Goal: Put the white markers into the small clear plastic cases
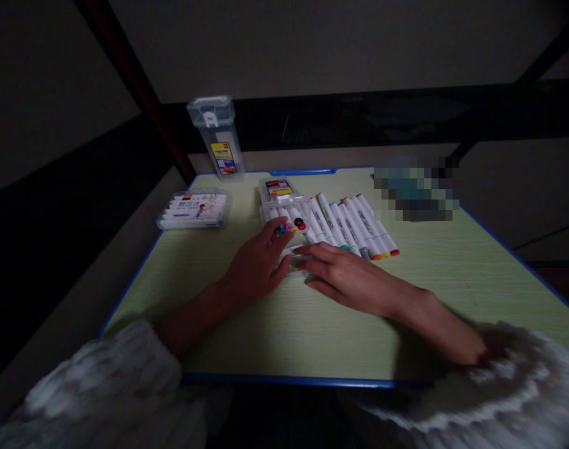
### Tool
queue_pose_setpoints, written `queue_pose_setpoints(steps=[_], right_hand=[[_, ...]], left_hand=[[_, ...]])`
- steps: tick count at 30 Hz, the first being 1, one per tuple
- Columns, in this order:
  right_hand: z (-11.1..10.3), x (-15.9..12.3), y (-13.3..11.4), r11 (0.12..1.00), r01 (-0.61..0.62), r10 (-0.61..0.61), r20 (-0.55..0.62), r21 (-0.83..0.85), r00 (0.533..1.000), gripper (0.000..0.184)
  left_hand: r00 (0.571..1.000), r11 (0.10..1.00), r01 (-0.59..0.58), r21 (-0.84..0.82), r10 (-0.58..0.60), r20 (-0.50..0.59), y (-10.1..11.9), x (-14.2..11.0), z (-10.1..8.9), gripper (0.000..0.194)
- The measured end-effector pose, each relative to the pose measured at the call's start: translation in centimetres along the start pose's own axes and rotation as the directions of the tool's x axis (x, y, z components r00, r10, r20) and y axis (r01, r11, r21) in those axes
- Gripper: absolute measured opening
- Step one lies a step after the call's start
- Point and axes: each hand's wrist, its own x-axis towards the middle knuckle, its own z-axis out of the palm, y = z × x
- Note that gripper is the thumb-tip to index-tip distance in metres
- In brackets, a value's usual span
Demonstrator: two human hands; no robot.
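Observation:
A clear plastic marker case (pixel 265 213) lies at mid-table, holding white markers with colourful round ends turned toward me. My left hand (pixel 251 265) reaches over its near left side, fingers apart, with fingertips at the marker ends and thumb by a clear plastic part (pixel 297 272). From the right comes my right hand (pixel 347 273), its fingers stretched out and touching that same clear part. The hands partly hide the near end of the case. Beside it, several loose white markers (pixel 354 224) with coloured ends lie side by side.
An upright clear container (pixel 230 140) with a yellow label stands at the back left. A flat clear pack of markers (pixel 193 211) rests at the left edge. A blurred-out greenish item (pixel 415 190) lies back right. The light tabletop (pixel 275 337) has a blue rim.

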Motion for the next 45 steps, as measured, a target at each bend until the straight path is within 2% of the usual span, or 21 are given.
queue_pose_setpoints(steps=[9, 16, 35, 45], right_hand=[[-0.04, -0.13, -0.03, 1.0, 0.002, -0.002, -0.028, -0.003, 1.0, 0.031], [-0.09, -0.05, -0.11, 1.0, -0.003, 0.003, -0.025, -0.011, 1.0, 0.031], [-0.09, -0.08, -0.06, 1.0, 0.004, -0.004, -0.024, -0.014, 1.0, 0.031], [-0.04, -0.06, -0.13, 1.0, 0.004, -0.004, -0.032, -0.005, 0.999, 0.03]], left_hand=[[0.999, 0.996, 0.041, -0.076, -0.042, -0.023, -0.01, -0.19, 0.23, 0.04], [0.999, 0.996, 0.012, -0.084, -0.016, -0.052, -0.1, -0.19, 0.3, 0.039], [0.998, 0.996, 0.062, -0.064, -0.061, 0.016, 0.04, -0.23, 0.21, 0.039], [0.998, 0.994, 0.066, -0.092, -0.068, -0.014, 0.04, -0.25, 0.32, 0.039]])
